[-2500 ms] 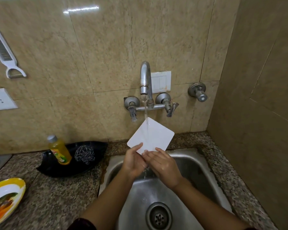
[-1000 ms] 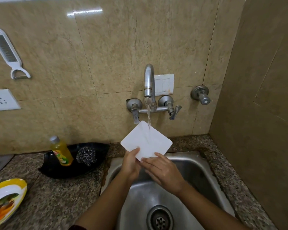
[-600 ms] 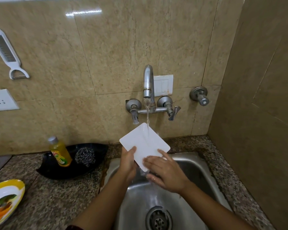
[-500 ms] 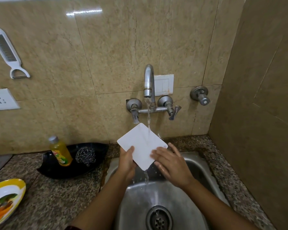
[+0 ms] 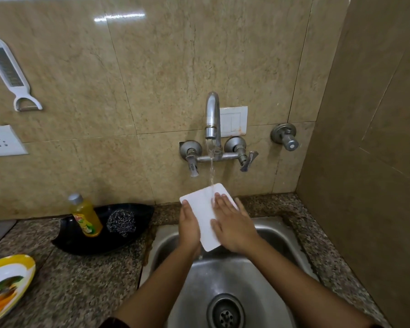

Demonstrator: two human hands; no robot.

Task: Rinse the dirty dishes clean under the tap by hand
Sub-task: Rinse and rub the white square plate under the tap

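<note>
One white square plate (image 5: 205, 216), tilted over steel sink (image 5: 279, 235), under running tap (image 5: 212, 114); left hand (image 5: 188, 227) grips its left edge, right hand (image 5: 232, 223) flat on its face.

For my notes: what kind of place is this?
Probably a home kitchen: a steel sink under a wall tap, a dish soap bottle beside a scrubber, a grater on the wall.

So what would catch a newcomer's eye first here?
The white square plate held over the sink under the running tap, left hand gripping its edge, right hand flat on its face. Then the yellow soap bottle in the black tray on the counter to the left.
</note>
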